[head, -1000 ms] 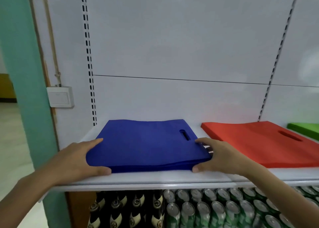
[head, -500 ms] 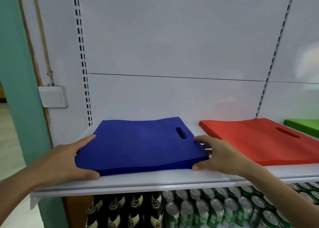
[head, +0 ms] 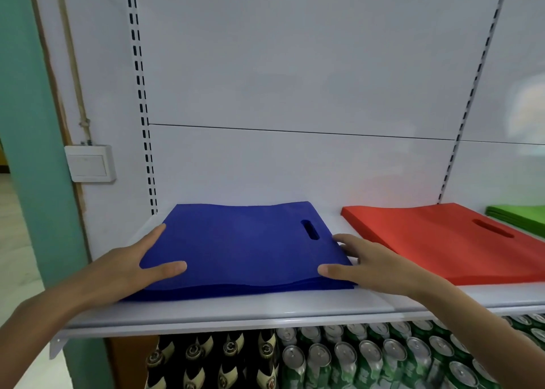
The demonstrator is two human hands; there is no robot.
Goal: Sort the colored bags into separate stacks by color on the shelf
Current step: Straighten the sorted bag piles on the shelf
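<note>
now, item 1: blue stack (head: 241, 247), flat at the left end of the white shelf (head: 236, 312), handle slot toward the right, several layers showing at its front edge. change noted against 1 second ago: the left hand (head: 118, 273) then had its thumb low at the stack's front edge; its thumb (head: 168, 267) lies on top of the blue fabric now, while the right hand (head: 374, 267) holds much the same place at the right side. judged meaning: the blue pile is being squared and pressed flat, a finishing touch rather than a fresh sort. item 2: red stack (head: 436, 241), just beside the blue, not touching it. item 3: green stack (head: 522, 220), at the far right, partly out of frame. 3 colours lie apart, so the task looks close to done. hand pose: both reach forward, palms down, bracketing the blue pile; left fingers (head: 153, 235) straight and together along its left edge; right fingers (head: 348, 239) extended along its right edge, thumb on the front corner; neither curls round anything. below the shelf: cans (head: 368, 356) and bottles (head: 212, 362).
</note>
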